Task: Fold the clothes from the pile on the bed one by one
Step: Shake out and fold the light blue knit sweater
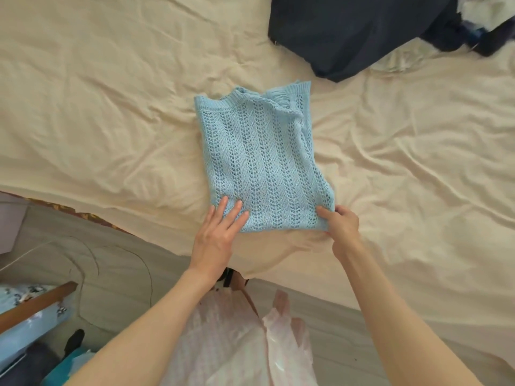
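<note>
Head view: light blue open-knit sweater lies on the cream bed sheet, sides already folded in to a narrow panel, neckline at the far end. Left hand rests flat on the near hem corner, fingers straight. Right hand pinches the other hem corner, thumb on top. Judged step: the lengthwise fold; next move calls for lifting the hem evenly toward the neckline. Dark clothes pile waits at the far right. No containers identifiable.
</note>
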The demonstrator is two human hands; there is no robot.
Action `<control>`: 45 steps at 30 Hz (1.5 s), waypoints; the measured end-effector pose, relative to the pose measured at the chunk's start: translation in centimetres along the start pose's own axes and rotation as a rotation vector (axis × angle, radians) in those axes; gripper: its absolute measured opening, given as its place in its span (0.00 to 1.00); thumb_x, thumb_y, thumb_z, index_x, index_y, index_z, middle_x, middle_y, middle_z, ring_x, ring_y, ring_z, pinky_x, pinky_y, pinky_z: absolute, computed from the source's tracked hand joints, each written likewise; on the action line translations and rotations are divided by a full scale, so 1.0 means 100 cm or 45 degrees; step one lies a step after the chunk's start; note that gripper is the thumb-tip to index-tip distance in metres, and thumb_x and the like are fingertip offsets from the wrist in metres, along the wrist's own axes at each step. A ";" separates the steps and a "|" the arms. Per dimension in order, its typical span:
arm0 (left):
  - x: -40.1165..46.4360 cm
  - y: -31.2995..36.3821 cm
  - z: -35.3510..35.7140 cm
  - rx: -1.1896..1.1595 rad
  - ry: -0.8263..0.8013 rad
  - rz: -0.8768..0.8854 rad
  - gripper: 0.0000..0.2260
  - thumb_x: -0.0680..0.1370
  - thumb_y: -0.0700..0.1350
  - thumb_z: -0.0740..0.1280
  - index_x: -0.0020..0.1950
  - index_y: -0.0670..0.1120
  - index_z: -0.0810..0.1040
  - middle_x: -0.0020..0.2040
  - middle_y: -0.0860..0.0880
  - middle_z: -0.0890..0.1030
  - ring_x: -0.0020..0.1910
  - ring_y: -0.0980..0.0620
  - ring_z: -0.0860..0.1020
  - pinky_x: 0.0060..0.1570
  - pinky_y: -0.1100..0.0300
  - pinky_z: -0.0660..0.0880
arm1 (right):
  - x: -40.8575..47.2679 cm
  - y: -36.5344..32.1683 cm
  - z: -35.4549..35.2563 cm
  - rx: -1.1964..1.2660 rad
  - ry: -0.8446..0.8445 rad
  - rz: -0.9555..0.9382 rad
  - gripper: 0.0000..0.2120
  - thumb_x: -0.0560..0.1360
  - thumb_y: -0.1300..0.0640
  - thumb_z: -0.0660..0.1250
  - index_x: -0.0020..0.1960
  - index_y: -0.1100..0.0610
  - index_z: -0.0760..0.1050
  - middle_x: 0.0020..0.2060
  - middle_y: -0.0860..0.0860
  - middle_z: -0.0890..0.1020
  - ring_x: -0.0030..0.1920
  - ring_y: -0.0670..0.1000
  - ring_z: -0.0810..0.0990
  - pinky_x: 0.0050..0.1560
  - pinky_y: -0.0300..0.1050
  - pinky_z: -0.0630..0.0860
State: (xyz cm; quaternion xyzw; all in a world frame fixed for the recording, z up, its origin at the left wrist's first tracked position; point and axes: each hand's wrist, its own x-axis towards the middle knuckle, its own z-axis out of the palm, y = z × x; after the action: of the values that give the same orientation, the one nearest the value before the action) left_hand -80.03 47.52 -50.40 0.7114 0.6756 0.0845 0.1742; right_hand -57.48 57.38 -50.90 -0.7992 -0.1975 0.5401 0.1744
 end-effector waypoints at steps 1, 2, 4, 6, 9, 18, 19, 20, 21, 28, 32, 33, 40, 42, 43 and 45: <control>-0.001 -0.001 0.000 0.031 -0.019 0.007 0.28 0.64 0.22 0.68 0.61 0.40 0.79 0.63 0.41 0.77 0.63 0.32 0.72 0.59 0.36 0.71 | 0.001 0.000 -0.001 0.038 -0.036 0.045 0.06 0.72 0.65 0.69 0.48 0.65 0.77 0.41 0.56 0.79 0.41 0.54 0.77 0.42 0.48 0.74; -0.002 -0.001 0.000 0.083 -0.059 0.016 0.30 0.63 0.23 0.70 0.63 0.41 0.77 0.64 0.41 0.76 0.64 0.33 0.71 0.59 0.37 0.71 | -0.001 -0.002 -0.001 0.092 -0.088 0.095 0.04 0.73 0.65 0.69 0.47 0.63 0.76 0.42 0.55 0.80 0.41 0.53 0.78 0.41 0.47 0.76; -0.005 -0.001 0.001 0.196 -0.168 0.014 0.34 0.63 0.29 0.74 0.67 0.43 0.74 0.67 0.42 0.73 0.66 0.36 0.71 0.60 0.39 0.71 | -0.001 -0.006 0.000 0.220 -0.186 0.179 0.05 0.73 0.66 0.68 0.47 0.61 0.74 0.42 0.55 0.80 0.41 0.52 0.79 0.41 0.48 0.77; -0.002 -0.004 0.002 0.248 -0.232 -0.025 0.38 0.61 0.31 0.77 0.69 0.45 0.72 0.69 0.42 0.71 0.67 0.36 0.69 0.60 0.39 0.70 | 0.001 -0.009 0.001 0.293 -0.278 0.208 0.07 0.74 0.65 0.68 0.51 0.62 0.74 0.44 0.56 0.81 0.42 0.53 0.80 0.45 0.50 0.78; 0.011 -0.011 0.006 0.256 -0.153 -0.021 0.35 0.63 0.29 0.74 0.68 0.46 0.73 0.68 0.40 0.72 0.67 0.36 0.70 0.62 0.39 0.68 | 0.003 -0.012 0.005 0.285 -0.330 0.207 0.04 0.75 0.63 0.67 0.50 0.61 0.76 0.42 0.53 0.83 0.40 0.50 0.82 0.38 0.45 0.80; 0.001 -0.017 0.000 0.040 -0.041 0.056 0.31 0.65 0.21 0.60 0.65 0.41 0.75 0.65 0.38 0.75 0.63 0.35 0.73 0.50 0.47 0.78 | -0.020 -0.004 -0.013 0.254 -0.329 0.281 0.03 0.74 0.64 0.68 0.48 0.61 0.77 0.40 0.52 0.84 0.40 0.49 0.82 0.35 0.42 0.78; 0.001 -0.017 -0.006 0.009 -0.070 0.054 0.34 0.62 0.19 0.64 0.66 0.41 0.75 0.65 0.38 0.75 0.63 0.36 0.74 0.48 0.48 0.79 | -0.024 -0.004 -0.015 0.247 -0.321 0.285 0.03 0.74 0.64 0.68 0.47 0.61 0.76 0.40 0.52 0.84 0.40 0.49 0.82 0.34 0.41 0.78; -0.001 -0.016 -0.013 -0.034 -0.103 0.052 0.36 0.61 0.19 0.65 0.66 0.41 0.75 0.66 0.39 0.74 0.63 0.37 0.74 0.46 0.49 0.80 | -0.028 -0.005 -0.018 0.227 -0.311 0.283 0.02 0.74 0.64 0.68 0.47 0.61 0.76 0.40 0.52 0.83 0.40 0.49 0.82 0.33 0.41 0.78; -0.004 -0.015 -0.021 -0.089 -0.133 0.052 0.36 0.60 0.19 0.66 0.66 0.41 0.75 0.66 0.39 0.74 0.63 0.38 0.74 0.44 0.49 0.81 | -0.033 -0.006 -0.020 0.185 -0.300 0.279 0.03 0.74 0.64 0.68 0.47 0.62 0.76 0.40 0.53 0.83 0.40 0.50 0.81 0.32 0.40 0.78; -0.018 -0.015 -0.067 -0.665 -0.202 -0.169 0.32 0.69 0.29 0.67 0.68 0.55 0.70 0.63 0.56 0.75 0.53 0.49 0.80 0.49 0.65 0.75 | -0.067 -0.026 -0.038 0.218 -0.235 0.366 0.05 0.74 0.66 0.67 0.43 0.60 0.72 0.31 0.53 0.73 0.23 0.45 0.72 0.24 0.38 0.71; 0.040 -0.035 -0.087 -0.889 -0.034 -0.389 0.29 0.72 0.36 0.68 0.65 0.63 0.67 0.55 0.52 0.78 0.41 0.58 0.78 0.42 0.77 0.69 | -0.066 -0.075 -0.019 0.476 -0.244 0.280 0.03 0.75 0.63 0.65 0.43 0.59 0.72 0.24 0.51 0.74 0.19 0.45 0.72 0.24 0.36 0.73; 0.057 -0.042 -0.089 -0.896 0.018 -0.430 0.27 0.73 0.37 0.67 0.66 0.61 0.67 0.54 0.51 0.78 0.41 0.62 0.77 0.42 0.79 0.67 | -0.063 -0.091 -0.011 0.528 -0.253 0.240 0.02 0.76 0.62 0.65 0.44 0.58 0.72 0.24 0.51 0.76 0.20 0.45 0.73 0.26 0.36 0.74; 0.140 -0.059 -0.070 -0.572 0.223 -0.696 0.22 0.80 0.39 0.57 0.74 0.39 0.59 0.70 0.39 0.66 0.69 0.42 0.66 0.69 0.56 0.60 | -0.023 -0.140 0.060 -0.124 0.068 -0.684 0.15 0.79 0.56 0.60 0.64 0.60 0.71 0.59 0.56 0.77 0.56 0.50 0.76 0.58 0.43 0.72; 0.131 -0.045 -0.055 -0.329 0.167 -0.410 0.22 0.79 0.40 0.59 0.73 0.39 0.62 0.73 0.37 0.63 0.73 0.39 0.60 0.72 0.49 0.55 | -0.023 -0.119 0.074 -0.639 0.158 -1.235 0.17 0.78 0.60 0.60 0.66 0.62 0.72 0.65 0.58 0.74 0.67 0.56 0.71 0.69 0.48 0.64; 0.124 -0.039 -0.045 -0.209 0.107 -0.284 0.23 0.79 0.41 0.60 0.74 0.41 0.63 0.74 0.38 0.62 0.74 0.38 0.58 0.72 0.44 0.54 | -0.020 -0.104 0.079 -0.886 0.134 -1.449 0.18 0.78 0.60 0.60 0.67 0.62 0.72 0.67 0.60 0.72 0.70 0.60 0.68 0.71 0.53 0.60; 0.115 -0.033 -0.026 -0.004 -0.011 -0.125 0.22 0.80 0.46 0.58 0.74 0.46 0.63 0.75 0.41 0.60 0.75 0.37 0.55 0.71 0.38 0.50 | -0.006 -0.077 0.087 -1.273 0.065 -1.677 0.19 0.79 0.56 0.59 0.69 0.59 0.71 0.70 0.60 0.69 0.72 0.61 0.64 0.72 0.61 0.57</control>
State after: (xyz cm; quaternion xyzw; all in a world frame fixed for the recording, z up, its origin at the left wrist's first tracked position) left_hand -83.13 59.32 -50.53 0.6774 0.7088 0.0738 0.1823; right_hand -66.80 64.33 -49.76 -0.5152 -0.8383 0.1575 0.0835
